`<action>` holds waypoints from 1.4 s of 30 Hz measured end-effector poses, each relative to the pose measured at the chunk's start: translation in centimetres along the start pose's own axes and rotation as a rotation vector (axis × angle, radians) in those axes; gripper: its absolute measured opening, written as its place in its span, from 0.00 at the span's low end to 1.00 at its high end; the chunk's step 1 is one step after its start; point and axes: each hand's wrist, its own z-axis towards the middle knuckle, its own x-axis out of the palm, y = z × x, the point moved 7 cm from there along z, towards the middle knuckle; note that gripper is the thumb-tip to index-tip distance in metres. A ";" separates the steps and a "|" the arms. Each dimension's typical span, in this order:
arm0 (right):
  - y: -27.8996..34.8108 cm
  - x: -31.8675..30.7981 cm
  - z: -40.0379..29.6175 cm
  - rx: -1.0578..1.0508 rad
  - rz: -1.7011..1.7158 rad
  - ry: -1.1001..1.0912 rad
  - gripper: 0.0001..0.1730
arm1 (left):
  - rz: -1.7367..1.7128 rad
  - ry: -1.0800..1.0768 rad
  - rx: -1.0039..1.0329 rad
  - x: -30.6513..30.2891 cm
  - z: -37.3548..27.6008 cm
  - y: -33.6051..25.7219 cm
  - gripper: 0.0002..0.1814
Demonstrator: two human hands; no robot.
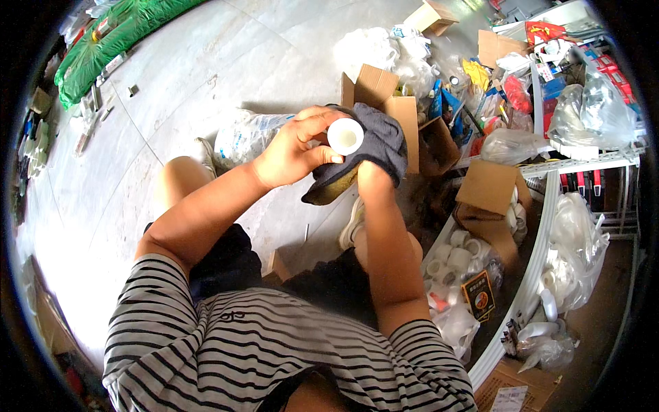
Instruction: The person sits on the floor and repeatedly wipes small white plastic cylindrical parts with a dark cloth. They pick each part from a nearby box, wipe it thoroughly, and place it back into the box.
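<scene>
My left hand (pixel 301 147) holds a short white plastic pipe fitting (pixel 346 136), with thumb and fingers around its side. The fitting's round open end faces up toward me. My right hand (pixel 374 175) goes into a dark grey cloth (pixel 383 136) with a yellowish-brown underside, and the cloth bunches over the fingers and hides them. Grey fabric lies right against the far side of the fitting. Both hands are in front of me, above the floor between my knees.
Beyond my hands stand an open cardboard box (pixel 404 121) and a filled plastic bag (pixel 252 135). At right, a white metal shelf (pixel 576 164) holds bagged goods; several white fittings (pixel 455 257) lie below it. A long green plastic-wrapped bundle (pixel 98 56) rests on the tiled floor (pixel 206 62) at far left.
</scene>
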 end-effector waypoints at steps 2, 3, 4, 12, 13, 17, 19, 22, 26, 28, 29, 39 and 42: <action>-3.1 0.5 -0.9 0.398 0.367 -0.009 0.14 | 0.225 0.082 0.154 0.0 0.4 -0.6 0.24; -2.7 0.5 -1.1 0.486 0.461 -0.014 0.14 | 0.337 0.124 0.230 0.1 0.4 -1.0 0.24; -4.0 1.5 -2.1 0.655 0.762 0.022 0.15 | 0.369 0.141 0.258 0.3 0.5 -1.8 0.24; -4.9 5.0 -4.4 1.141 1.377 0.283 0.14 | 0.439 0.245 0.344 0.1 0.5 -2.3 0.24; -4.7 5.3 -4.5 1.142 1.405 0.319 0.15 | 0.422 0.259 0.326 -0.1 0.5 -2.2 0.24; -5.1 4.8 -4.5 1.022 1.285 0.231 0.15 | 0.207 0.203 0.192 -1.3 1.0 -0.9 0.23; -3.8 3.9 -3.4 1.065 1.359 0.192 0.15 | 0.101 0.154 0.118 -2.4 1.4 -0.2 0.24; 5.4 1.1 1.9 -0.282 -0.219 0.707 0.18 | -0.500 0.040 -0.226 -4.0 1.4 2.7 0.26; 3.8 2.2 0.8 -0.251 -0.435 0.739 0.20 | -0.604 0.057 -0.334 -3.7 1.9 3.9 0.31; 3.8 3.4 0.4 -0.123 -0.235 0.664 0.23 | -0.707 0.098 -0.426 -2.5 1.4 4.5 0.32; 3.9 3.5 0.3 -0.058 -0.108 0.600 0.25 | -0.757 0.118 -0.473 -1.8 1.2 4.7 0.32; 0.6 2.0 0.1 0.049 -0.240 0.318 0.11 | -0.253 0.155 -0.758 -1.7 0.6 5.2 0.25; -1.8 3.5 -1.2 0.155 -0.278 0.345 0.11 | -0.279 0.144 -0.749 -1.9 0.8 5.4 0.25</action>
